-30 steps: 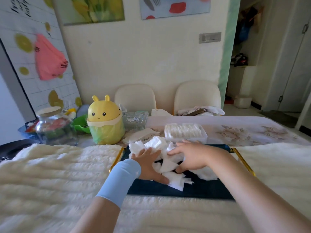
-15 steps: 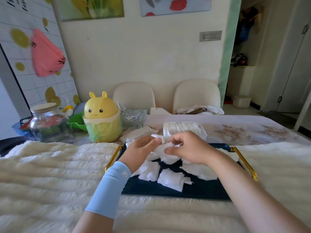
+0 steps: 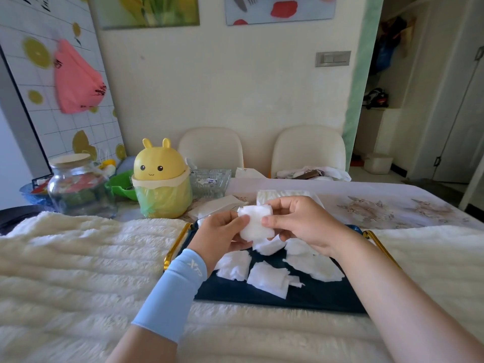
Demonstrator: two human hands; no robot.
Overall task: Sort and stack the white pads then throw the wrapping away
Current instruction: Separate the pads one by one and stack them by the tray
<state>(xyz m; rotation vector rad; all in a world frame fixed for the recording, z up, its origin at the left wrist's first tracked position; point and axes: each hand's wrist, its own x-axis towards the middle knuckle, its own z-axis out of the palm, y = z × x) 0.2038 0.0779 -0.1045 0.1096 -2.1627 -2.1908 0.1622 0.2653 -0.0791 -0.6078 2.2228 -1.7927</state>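
Note:
Both hands hold a small bunch of white pads (image 3: 255,223) lifted above a dark blue tray (image 3: 301,299) with gold handles. My left hand (image 3: 222,235), with a light blue sleeve on the forearm, grips the bunch from the left. My right hand (image 3: 301,221) pinches it from the right. Several loose white pads (image 3: 267,279) lie scattered on the tray below. Behind my hands a clear wrapped pack of pads (image 3: 269,195) is partly hidden.
A yellow bunny-shaped bin (image 3: 161,179) with a green bag stands at the back left, next to a glass jar (image 3: 78,186), a green bowl (image 3: 121,184) and a glass dish (image 3: 209,180). A fluffy white cover (image 3: 78,258) spreads around the tray. Two chairs (image 3: 309,150) stand behind the table.
My hands rose from pressing on the pad pile on the tray and now hold a gathered bunch of pads up between them.

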